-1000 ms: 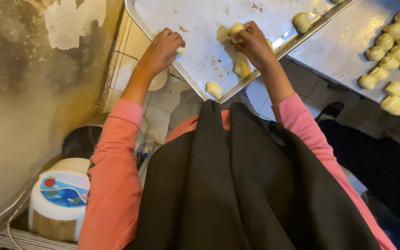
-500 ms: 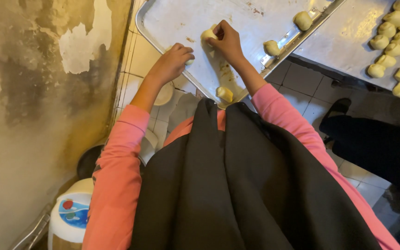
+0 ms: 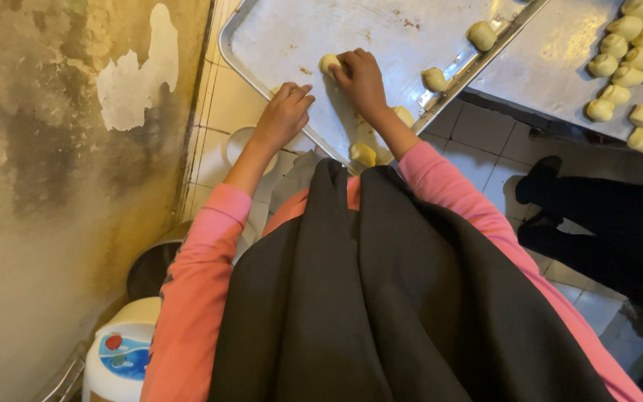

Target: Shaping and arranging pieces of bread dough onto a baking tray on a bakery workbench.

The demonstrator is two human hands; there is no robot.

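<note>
Single head-worn view, looking steeply down, close over hands [image 3: 321,97] and baking tray [image 3: 262,45]

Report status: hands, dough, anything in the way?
Right hand pressing dough ball onto baking tray. Left hand resting at tray edge, empty. Nothing blocking.

Baking tray [image 3: 277,37] top cut off; dough ball [image 3: 330,63] half-hidden.

Right hand [image 3: 362,78] is pressing a dough ball [image 3: 329,63] onto the metal baking tray [image 3: 284,37] at upper centre; left hand [image 3: 284,115] is resting at the tray's edge.
</note>
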